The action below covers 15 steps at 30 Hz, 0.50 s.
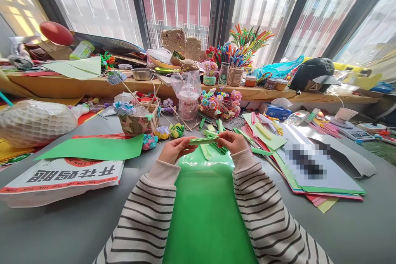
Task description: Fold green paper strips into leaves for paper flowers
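Above the glossy green sheet (204, 210) on the grey table (355, 222), the left hand (175, 149) and the right hand (231, 140) pinch the two ends of a folded green paper strip (204, 141), fingers closed on it. Just beyond them stand a woven basket (138, 123) and a plastic cup (188, 105).
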### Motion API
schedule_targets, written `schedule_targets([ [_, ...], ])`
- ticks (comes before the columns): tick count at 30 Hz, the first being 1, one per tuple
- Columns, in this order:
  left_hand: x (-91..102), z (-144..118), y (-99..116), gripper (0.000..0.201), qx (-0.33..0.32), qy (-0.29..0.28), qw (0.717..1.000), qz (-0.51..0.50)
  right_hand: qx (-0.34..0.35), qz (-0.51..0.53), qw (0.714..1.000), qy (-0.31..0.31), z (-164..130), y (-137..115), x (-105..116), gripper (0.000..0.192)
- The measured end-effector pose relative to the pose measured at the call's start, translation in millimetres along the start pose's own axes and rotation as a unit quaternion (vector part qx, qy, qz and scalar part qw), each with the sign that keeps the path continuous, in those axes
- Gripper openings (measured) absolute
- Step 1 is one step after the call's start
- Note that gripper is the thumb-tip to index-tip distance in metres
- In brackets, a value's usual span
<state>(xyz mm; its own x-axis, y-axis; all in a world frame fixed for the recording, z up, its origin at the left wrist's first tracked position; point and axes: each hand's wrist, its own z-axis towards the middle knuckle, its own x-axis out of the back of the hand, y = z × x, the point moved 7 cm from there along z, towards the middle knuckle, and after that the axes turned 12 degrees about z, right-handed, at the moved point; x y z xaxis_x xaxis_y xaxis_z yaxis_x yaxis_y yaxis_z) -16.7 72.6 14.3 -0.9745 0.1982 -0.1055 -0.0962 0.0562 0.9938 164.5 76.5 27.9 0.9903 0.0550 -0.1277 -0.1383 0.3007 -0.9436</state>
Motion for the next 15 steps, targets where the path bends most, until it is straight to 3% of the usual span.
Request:
schedule_targets([
  [6, 2.8, 1.6, -1.4, 0.037, 0.007, 0.007, 0.999, 0.032, -0.011, 0.017, 1.0, 0.0, 0.6, 1.4, -0.1, 0.026],
  [15, 2.1, 1.8, -1.8, 0.033, -0.006, 0.028, 0.999, -0.015, -0.007, 0.035, 0.999, 0.007, -0.7, 0.3, -1.8, 0.022],
])
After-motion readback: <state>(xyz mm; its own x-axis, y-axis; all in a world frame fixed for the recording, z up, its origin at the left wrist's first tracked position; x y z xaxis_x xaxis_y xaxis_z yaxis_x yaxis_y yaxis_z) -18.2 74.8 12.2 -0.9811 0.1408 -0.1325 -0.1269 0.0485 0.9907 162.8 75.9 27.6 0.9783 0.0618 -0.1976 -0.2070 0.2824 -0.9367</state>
